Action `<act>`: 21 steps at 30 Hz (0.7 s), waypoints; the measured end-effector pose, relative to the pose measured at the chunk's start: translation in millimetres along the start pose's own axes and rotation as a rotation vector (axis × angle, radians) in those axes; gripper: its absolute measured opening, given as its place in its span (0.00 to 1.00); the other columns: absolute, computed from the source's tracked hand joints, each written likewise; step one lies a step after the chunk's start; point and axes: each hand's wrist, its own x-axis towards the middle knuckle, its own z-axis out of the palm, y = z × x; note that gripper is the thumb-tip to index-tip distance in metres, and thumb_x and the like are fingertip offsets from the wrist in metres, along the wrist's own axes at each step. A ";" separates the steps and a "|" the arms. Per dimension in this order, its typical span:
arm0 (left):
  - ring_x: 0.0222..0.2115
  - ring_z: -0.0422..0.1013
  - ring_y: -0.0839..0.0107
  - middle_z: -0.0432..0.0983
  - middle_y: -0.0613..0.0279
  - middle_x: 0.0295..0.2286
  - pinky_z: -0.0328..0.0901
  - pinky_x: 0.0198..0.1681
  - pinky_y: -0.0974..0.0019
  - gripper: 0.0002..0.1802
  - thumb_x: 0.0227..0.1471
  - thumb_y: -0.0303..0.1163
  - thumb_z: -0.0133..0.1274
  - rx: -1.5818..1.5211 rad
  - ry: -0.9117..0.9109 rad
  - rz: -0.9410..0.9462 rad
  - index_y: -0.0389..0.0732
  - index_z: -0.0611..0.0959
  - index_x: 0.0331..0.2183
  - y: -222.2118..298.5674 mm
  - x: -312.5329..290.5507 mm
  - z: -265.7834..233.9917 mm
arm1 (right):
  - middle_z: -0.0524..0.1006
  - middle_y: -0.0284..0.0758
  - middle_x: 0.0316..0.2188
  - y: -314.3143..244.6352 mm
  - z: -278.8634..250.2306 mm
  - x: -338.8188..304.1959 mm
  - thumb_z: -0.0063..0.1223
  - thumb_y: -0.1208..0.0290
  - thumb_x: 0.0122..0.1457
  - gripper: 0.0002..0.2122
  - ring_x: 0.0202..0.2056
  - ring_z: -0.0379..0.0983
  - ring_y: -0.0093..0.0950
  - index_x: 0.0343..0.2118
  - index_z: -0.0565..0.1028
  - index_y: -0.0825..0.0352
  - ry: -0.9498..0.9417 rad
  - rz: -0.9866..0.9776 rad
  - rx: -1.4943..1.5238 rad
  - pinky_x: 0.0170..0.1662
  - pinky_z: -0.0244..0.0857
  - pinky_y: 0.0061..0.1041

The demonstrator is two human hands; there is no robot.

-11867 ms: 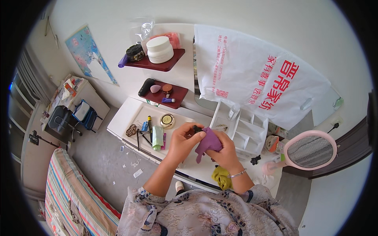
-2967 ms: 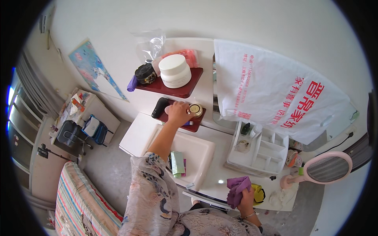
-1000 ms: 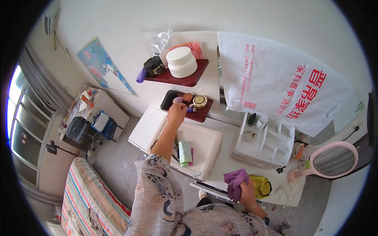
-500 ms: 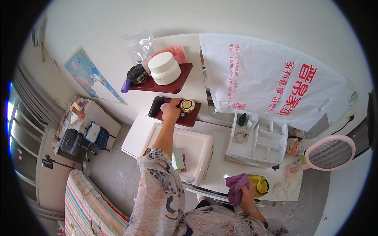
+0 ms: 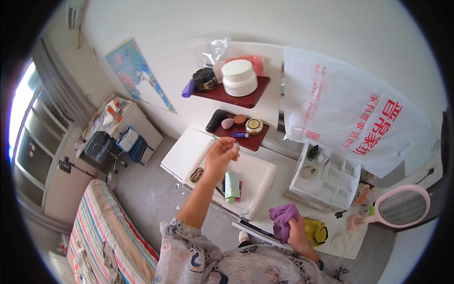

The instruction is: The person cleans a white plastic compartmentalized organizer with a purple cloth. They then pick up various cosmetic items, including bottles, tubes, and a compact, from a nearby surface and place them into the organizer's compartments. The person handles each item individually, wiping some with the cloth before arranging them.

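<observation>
Two hands are in my view. The left hand (image 5: 221,155) has its fingertips drawn together on a small pale thing (image 5: 237,146) above the cream tray (image 5: 257,179); it's too blurred for me to name. The right hand (image 5: 297,232) curls round the bunched purple cloth (image 5: 282,219) near the yellow cloth (image 5: 314,231), perhaps for compactness. On the lower red shelf (image 5: 253,143), the gold-lidded jar (image 5: 254,126) stands flat, presumably for steadiness.

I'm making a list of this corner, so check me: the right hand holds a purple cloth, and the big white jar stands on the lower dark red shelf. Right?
Not quite: the big white jar stands on the upper dark red shelf, as the head view shows. The right hand does hold a purple cloth.
</observation>
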 end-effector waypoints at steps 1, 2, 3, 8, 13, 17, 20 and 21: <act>0.27 0.70 0.75 0.74 0.62 0.29 0.66 0.30 0.73 0.15 0.50 0.20 0.52 -0.010 -0.010 0.037 0.34 0.73 0.42 0.8 -25.4 -3.4 | 0.75 0.30 0.31 4.6 3.3 -2.4 0.48 0.73 0.57 0.06 0.32 0.69 0.19 0.34 0.73 0.69 -0.017 0.012 0.006 0.37 0.64 0.19; 0.28 0.70 0.75 0.74 0.62 0.30 0.67 0.31 0.73 0.14 0.50 0.20 0.53 -0.002 0.008 0.042 0.34 0.74 0.41 1.9 -50.4 -8.7 | 0.75 0.30 0.31 11.5 8.7 -3.2 0.48 0.73 0.57 0.06 0.32 0.69 0.19 0.34 0.73 0.69 -0.040 0.027 0.014 0.37 0.64 0.19; 0.28 0.71 0.75 0.74 0.61 0.30 0.67 0.32 0.72 0.14 0.49 0.19 0.53 0.006 0.022 0.044 0.33 0.75 0.41 3.1 -72.8 -13.3 | 0.75 0.30 0.31 17.6 14.9 -4.3 0.48 0.73 0.57 0.06 0.32 0.69 0.19 0.34 0.73 0.69 -0.059 0.041 0.023 0.37 0.65 0.19; 0.32 0.72 0.73 0.75 0.59 0.35 0.69 0.35 0.72 0.09 0.48 0.17 0.54 -0.090 0.052 0.115 0.35 0.78 0.36 -17.8 -153.1 -33.0 | 0.75 0.31 0.32 49.4 27.7 -18.3 0.49 0.73 0.58 0.07 0.33 0.70 0.20 0.36 0.73 0.69 -0.192 0.096 0.004 0.38 0.65 0.20; 0.34 0.70 0.80 0.75 0.63 0.38 0.66 0.34 0.77 0.10 0.49 0.19 0.55 -0.238 0.045 0.094 0.37 0.78 0.36 -50.1 -194.7 -53.1 | 0.75 0.32 0.34 74.6 36.9 -36.8 0.47 0.71 0.59 0.09 0.35 0.72 0.22 0.40 0.71 0.68 -0.214 0.077 -0.069 0.40 0.66 0.23; 0.35 0.71 0.79 0.74 0.63 0.38 0.67 0.37 0.76 0.10 0.49 0.18 0.54 -0.268 0.066 0.086 0.36 0.78 0.36 -71.6 -208.5 -68.6 | 0.75 0.32 0.35 86.4 43.6 -43.2 0.47 0.71 0.59 0.09 0.35 0.72 0.22 0.40 0.72 0.67 -0.209 0.085 -0.128 0.41 0.66 0.23; 0.36 0.70 0.79 0.74 0.63 0.38 0.67 0.40 0.74 0.10 0.48 0.17 0.54 -0.275 0.055 0.091 0.36 0.78 0.36 -75.9 -211.3 -75.2 | 0.75 0.32 0.35 96.0 42.6 -45.0 0.47 0.71 0.59 0.09 0.35 0.72 0.22 0.40 0.72 0.67 -0.200 0.092 -0.137 0.41 0.66 0.23; 0.37 0.70 0.79 0.74 0.63 0.38 0.66 0.41 0.74 0.10 0.48 0.17 0.54 -0.278 0.051 0.095 0.36 0.77 0.36 -78.3 -211.8 -75.8 | 0.76 0.32 0.35 98.2 40.7 -45.6 0.48 0.70 0.59 0.09 0.35 0.72 0.22 0.40 0.72 0.67 -0.205 0.092 -0.139 0.41 0.66 0.24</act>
